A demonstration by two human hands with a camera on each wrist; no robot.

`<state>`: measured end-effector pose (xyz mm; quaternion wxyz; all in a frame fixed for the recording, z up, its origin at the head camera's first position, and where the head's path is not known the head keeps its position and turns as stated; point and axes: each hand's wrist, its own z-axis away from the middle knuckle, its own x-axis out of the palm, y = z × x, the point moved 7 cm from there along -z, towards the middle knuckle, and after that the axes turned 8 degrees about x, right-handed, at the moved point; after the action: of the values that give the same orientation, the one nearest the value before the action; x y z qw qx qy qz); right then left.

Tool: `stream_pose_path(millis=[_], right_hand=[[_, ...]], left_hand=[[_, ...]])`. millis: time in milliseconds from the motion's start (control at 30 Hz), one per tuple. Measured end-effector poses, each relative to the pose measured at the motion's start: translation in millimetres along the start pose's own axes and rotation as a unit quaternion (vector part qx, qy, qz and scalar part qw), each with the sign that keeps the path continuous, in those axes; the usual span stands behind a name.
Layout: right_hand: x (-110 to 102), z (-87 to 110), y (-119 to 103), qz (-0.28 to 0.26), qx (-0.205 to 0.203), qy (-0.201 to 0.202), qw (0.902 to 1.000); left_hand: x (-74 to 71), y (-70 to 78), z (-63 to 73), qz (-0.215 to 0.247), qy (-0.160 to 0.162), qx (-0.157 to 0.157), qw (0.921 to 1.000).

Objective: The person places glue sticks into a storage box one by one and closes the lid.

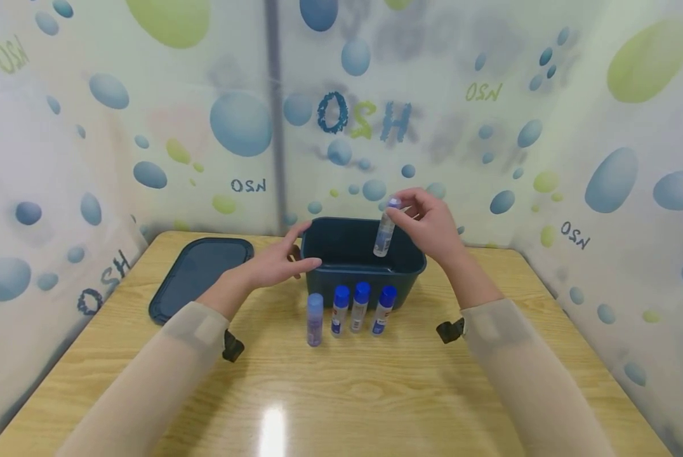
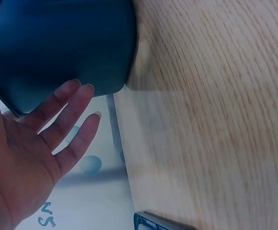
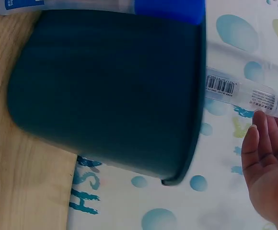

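My right hand (image 1: 430,222) pinches a slim clear bottle (image 1: 384,238) near its pale purple-blue top, its lower end hanging down over the opening of a dark blue-green plastic bin (image 1: 321,281). Printed text and a barcode show on that bottle (image 3: 220,86) in the right wrist view. At the bin's left end, my left hand (image 1: 275,261) has its thumb and index finger spread along the rim. Its other fingers (image 2: 62,115) extend loosely by the bin's side wall in the left wrist view; whether they touch it I cannot tell.
Several small capped bottles stand in a row before the bin, including a lilac one (image 1: 315,324) and a blue-capped one (image 1: 383,312). A dark lid (image 1: 201,273) lies left on the wooden table (image 1: 376,393). A patterned curtain (image 1: 461,158) hangs behind.
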<state>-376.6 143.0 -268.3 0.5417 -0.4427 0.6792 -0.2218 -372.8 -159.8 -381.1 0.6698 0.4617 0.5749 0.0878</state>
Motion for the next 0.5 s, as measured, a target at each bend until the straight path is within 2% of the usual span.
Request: stream_pose_path(millis=[300,500], right_hand=[[29.3,-22.0,17.3,0.003,0.022,-0.037,0.9991],[47.4,-36.0,21.2,0.021,0.039,-0.080,0.9958]], left_hand=[[0.9,-2.2,-0.7,0.009,-0.002,-0.001,1.0000],[0.8,-2.2,-1.0,0.017,-0.002,0.000,0.9999]])
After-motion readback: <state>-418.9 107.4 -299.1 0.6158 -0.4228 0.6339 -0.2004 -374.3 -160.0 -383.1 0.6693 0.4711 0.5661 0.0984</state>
